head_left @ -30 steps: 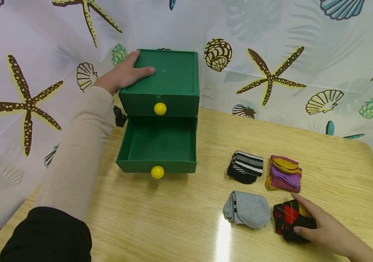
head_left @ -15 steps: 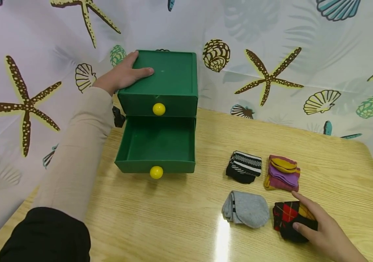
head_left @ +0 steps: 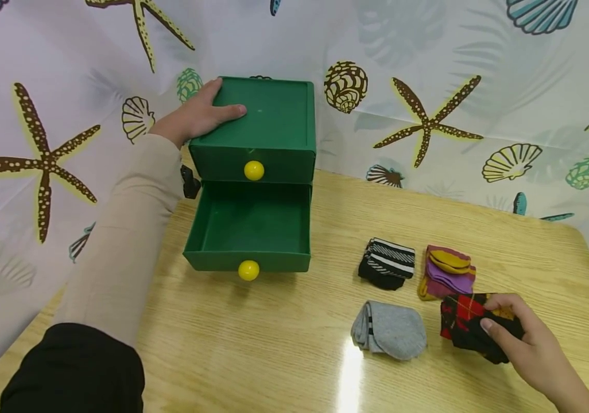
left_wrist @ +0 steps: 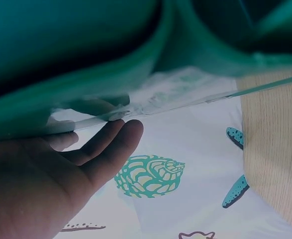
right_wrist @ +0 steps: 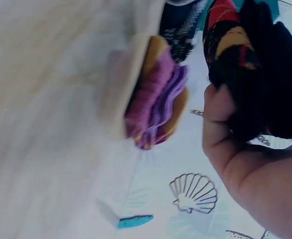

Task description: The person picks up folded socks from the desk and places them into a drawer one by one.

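Note:
My left hand (head_left: 198, 116) rests on the left part of the top of a green two-drawer cabinet (head_left: 271, 115), thumb flat on the lid. In the left wrist view its extended fingers (left_wrist: 113, 144) touch the cabinet's side. Below the shut upper drawer (head_left: 217, 163), the lower drawer (head_left: 255, 226) is pulled out, with nothing inside. Between thumb and fingers, my right hand (head_left: 534, 344) holds a folded pair of black socks with red and mustard plaid (head_left: 467, 312), lifted off the table. The right wrist view shows the thumb side of this grip.
Folded striped black-and-white socks (head_left: 387, 261), purple-and-mustard socks (head_left: 449, 272) and grey socks (head_left: 390, 330) lie on the wooden table (head_left: 274, 344), right of the cabinet. A white cloth with sea prints (head_left: 284, 34) hangs behind. A small black object (head_left: 189, 182) stands left of the cabinet.
My right hand has closed its grip on the plaid socks and raised them off the table, slightly to the right. My left hand and the cabinet have stayed in place.

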### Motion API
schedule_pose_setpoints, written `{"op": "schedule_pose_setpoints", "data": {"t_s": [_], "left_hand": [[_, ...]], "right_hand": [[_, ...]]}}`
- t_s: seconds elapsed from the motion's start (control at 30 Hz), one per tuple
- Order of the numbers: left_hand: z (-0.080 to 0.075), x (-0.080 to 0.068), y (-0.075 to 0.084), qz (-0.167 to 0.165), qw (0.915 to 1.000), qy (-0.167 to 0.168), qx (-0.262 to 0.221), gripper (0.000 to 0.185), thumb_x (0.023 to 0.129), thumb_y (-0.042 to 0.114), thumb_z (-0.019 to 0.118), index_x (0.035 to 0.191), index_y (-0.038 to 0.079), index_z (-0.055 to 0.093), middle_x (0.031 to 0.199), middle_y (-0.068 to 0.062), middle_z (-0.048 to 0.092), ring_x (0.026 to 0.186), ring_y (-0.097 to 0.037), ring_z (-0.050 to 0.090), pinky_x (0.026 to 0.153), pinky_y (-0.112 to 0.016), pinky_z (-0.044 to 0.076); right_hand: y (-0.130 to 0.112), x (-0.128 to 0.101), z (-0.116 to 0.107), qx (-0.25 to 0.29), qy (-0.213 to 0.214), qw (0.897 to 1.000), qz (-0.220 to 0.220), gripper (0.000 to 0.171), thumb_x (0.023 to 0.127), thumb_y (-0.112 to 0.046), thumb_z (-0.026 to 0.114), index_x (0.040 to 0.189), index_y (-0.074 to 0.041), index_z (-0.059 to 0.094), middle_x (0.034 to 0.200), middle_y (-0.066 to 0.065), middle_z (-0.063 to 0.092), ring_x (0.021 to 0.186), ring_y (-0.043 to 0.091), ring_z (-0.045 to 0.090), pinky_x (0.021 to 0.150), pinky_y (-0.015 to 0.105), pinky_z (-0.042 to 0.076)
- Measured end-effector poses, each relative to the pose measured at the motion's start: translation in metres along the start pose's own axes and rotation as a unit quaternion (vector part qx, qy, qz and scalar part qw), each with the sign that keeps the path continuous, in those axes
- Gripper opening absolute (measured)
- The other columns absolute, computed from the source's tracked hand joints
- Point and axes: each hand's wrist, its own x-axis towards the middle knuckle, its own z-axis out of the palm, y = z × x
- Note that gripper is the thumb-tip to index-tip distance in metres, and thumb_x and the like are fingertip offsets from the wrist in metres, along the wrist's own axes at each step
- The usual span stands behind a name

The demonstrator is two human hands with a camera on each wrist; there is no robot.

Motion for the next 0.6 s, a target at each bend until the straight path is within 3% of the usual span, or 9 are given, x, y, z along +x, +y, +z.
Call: {"op": "schedule_pose_setpoints", "data": {"t_s": [0.13,0.23,0.33,0.37,0.4,0.53,0.6], "left_hand": [[-0.001,0.0,-0.002,-0.002,1.0,-0.001,-0.004,0.095,0.102,0.057,0.045,0.16,0.016,-0.017,0.167,-0.01,-0.015,0.152,-0.035,-0.002,0.121,-0.053,0.008],[-0.001,-0.001,-0.002,-0.003,1.0,0.0,-0.005,0.095,0.102,0.057,0.045,0.16,0.016,-0.017,0.168,-0.01,-0.015,0.152,-0.035,-0.002,0.121,-0.053,0.008],[-0.001,-0.001,-0.002,-0.003,1.0,0.001,-0.005,0.094,0.102,0.057,0.044,0.16,0.016,-0.017,0.167,-0.01,-0.015,0.152,-0.034,-0.003,0.121,-0.052,0.006],[-0.001,-0.002,-0.001,-0.002,1.0,0.001,-0.006,0.094,0.102,0.057,0.044,0.16,0.015,-0.017,0.167,-0.011,-0.015,0.152,-0.034,-0.003,0.121,-0.052,0.006],[-0.001,-0.002,-0.001,-0.001,1.0,0.001,-0.005,0.094,0.102,0.057,0.044,0.16,0.015,-0.017,0.167,-0.011,-0.015,0.152,-0.034,-0.004,0.121,-0.052,0.006],[0.0,-0.002,0.0,0.002,1.0,0.001,-0.002,0.094,0.102,0.056,0.045,0.16,0.015,-0.017,0.167,-0.011,-0.015,0.153,-0.033,-0.005,0.121,-0.051,0.005],[0.0,-0.002,0.0,0.003,1.0,0.001,-0.002,0.094,0.102,0.056,0.045,0.16,0.015,-0.017,0.167,-0.011,-0.014,0.153,-0.033,-0.004,0.121,-0.051,0.005]], "right_hand": [[-0.012,0.007,0.0,0.06,0.019,0.997,-0.046,0.018,0.099,0.011,0.055,0.099,-0.002,0.044,0.103,0.002,0.046,0.104,0.002,0.049,0.078,0.01,0.041],[-0.021,0.014,0.001,0.09,0.023,0.992,-0.089,0.023,0.096,0.019,0.051,0.095,-0.003,0.055,0.119,0.001,0.057,0.118,0.002,0.054,0.086,0.012,0.048],[-0.031,0.022,0.005,0.101,0.035,0.989,-0.104,0.028,0.097,0.019,0.05,0.1,-0.002,0.068,0.144,0.001,0.052,0.129,0.002,0.048,0.089,0.012,0.046],[-0.034,0.025,0.006,0.103,0.04,0.989,-0.1,0.028,0.098,0.017,0.051,0.103,-0.001,0.071,0.144,0.0,0.053,0.131,0.002,0.045,0.09,0.012,0.045],[-0.038,0.028,0.008,0.105,0.046,0.989,-0.095,0.027,0.098,0.015,0.053,0.106,-0.001,0.073,0.14,-0.001,0.057,0.13,0.002,0.047,0.094,0.013,0.043],[-0.053,0.042,0.015,0.108,0.06,0.99,-0.061,0.022,0.101,0.002,0.06,0.118,-0.001,0.073,0.121,-0.011,0.067,0.118,0.004,0.054,0.091,0.014,0.043],[-0.061,0.049,0.018,0.129,0.053,0.989,-0.041,0.023,0.101,-0.003,0.062,0.123,-0.003,0.071,0.1,-0.011,0.068,0.089,0.004,0.06,0.077,0.017,0.048]]}}
